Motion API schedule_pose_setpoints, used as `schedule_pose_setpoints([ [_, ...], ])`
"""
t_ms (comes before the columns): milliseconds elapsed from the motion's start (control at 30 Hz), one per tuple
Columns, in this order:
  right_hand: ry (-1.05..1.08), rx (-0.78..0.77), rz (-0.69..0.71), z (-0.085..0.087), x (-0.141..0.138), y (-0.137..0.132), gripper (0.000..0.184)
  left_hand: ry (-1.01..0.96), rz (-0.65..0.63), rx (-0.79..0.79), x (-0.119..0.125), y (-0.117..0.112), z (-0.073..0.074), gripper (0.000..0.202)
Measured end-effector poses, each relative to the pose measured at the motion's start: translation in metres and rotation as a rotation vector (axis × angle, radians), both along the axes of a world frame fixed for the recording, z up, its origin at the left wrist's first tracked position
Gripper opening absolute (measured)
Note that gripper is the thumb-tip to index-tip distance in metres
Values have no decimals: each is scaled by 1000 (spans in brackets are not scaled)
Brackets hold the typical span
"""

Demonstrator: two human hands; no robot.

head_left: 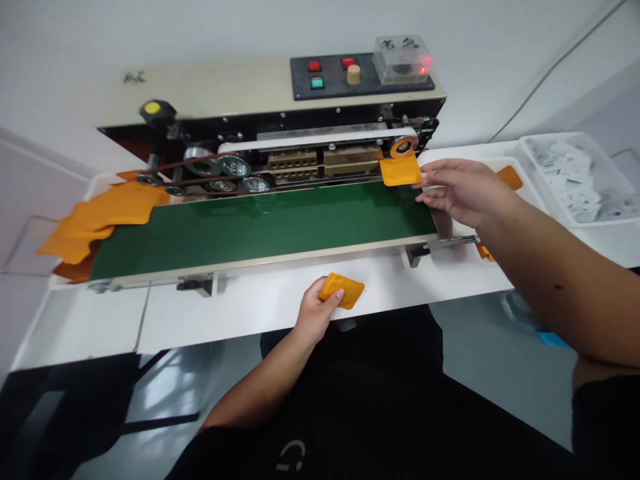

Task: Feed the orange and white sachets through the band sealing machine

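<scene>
Feeding this band sealer (210,90), right?

Yep: open right hand (463,193) sits against an orange pouch (400,171) by the belt roller (403,146), left hand (315,312) grips a second pouch (343,291). Next it wants easing further in.

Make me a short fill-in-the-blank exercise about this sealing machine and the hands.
The conveyor belt is ____.
The pouch in the left hand is ____.
The control panel has ____ red buttons.
The tub past the right hand holds ____ packets.

Missing words: green, orange, two, white.
</scene>
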State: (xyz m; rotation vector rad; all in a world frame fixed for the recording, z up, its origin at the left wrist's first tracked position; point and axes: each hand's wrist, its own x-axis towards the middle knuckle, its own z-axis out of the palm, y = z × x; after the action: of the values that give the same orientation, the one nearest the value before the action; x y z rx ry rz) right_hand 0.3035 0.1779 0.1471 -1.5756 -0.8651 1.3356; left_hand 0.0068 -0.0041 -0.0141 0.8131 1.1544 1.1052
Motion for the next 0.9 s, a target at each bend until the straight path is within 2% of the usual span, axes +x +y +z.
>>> schedule_pose_setpoints([
  [100,-51,74,8,-7,5,-20,14,-18,2,10,-1,-2,-1,46],
  [233,-64,164,55,-25,2,-74,23,-54,14,14,1,-5,-1,45],
  [300,-44,185,138,-41,-6,-108,27,-83,19,6,4,-7,-1,46],
  [400,-28,107,315,-68,-20,-153,33,-112,24,8,10,-9,2,47],
  [467,-17,49,428,-85,-31,-174,38,-118,30,22,14,-10,4,46],
  [533,-2,33,491,-98,-43,-188,41,-134,35,33,20,-12,7,46],
  [667,15,97,491,-116,-64,-200,37,-202,20,14,33,-14,14,50],
  [800,-5,148,408,-123,-74,-208,23,-220,9,-2,41,-17,20,56],
  [900,-38,163,349,-123,-73,-211,24,-179,5,22,42,-21,22,51],
])
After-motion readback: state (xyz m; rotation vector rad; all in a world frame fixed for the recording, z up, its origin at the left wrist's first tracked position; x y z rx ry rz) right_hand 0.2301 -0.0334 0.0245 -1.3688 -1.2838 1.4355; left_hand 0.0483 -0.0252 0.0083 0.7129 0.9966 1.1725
